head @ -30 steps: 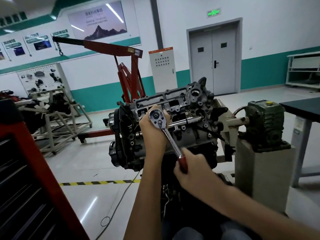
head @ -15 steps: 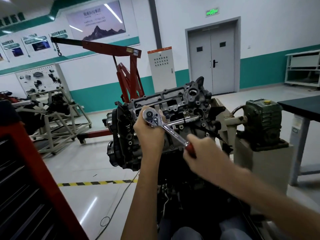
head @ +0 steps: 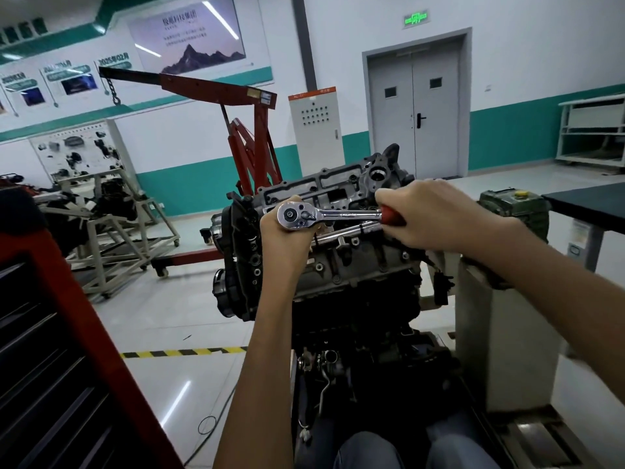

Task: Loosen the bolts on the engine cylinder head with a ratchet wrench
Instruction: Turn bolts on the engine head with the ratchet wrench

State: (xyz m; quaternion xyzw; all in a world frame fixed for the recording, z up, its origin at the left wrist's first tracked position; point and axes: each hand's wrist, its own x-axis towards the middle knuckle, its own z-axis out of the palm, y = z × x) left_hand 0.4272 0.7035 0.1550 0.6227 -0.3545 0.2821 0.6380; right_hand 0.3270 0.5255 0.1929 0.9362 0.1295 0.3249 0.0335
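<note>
The chrome ratchet wrench with red handle (head: pixel 324 216) lies level across the grey metal engine cylinder head (head: pixel 341 182); the left hand (head: pixel 285 242) curls its grip round the ratchet end, and the right hand (head: pixel 429 218) clenches the handle to the right.

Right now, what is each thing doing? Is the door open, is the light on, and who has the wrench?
ratchet wrench: held about level, handle pointing right.
left hand: holds the wrench's head.
right hand: grips the red handle.
engine cylinder head: tilted on its stand, top uncovered.
double door: shut.
exit sign: lit green.
hoist chain: hanging free.
</note>
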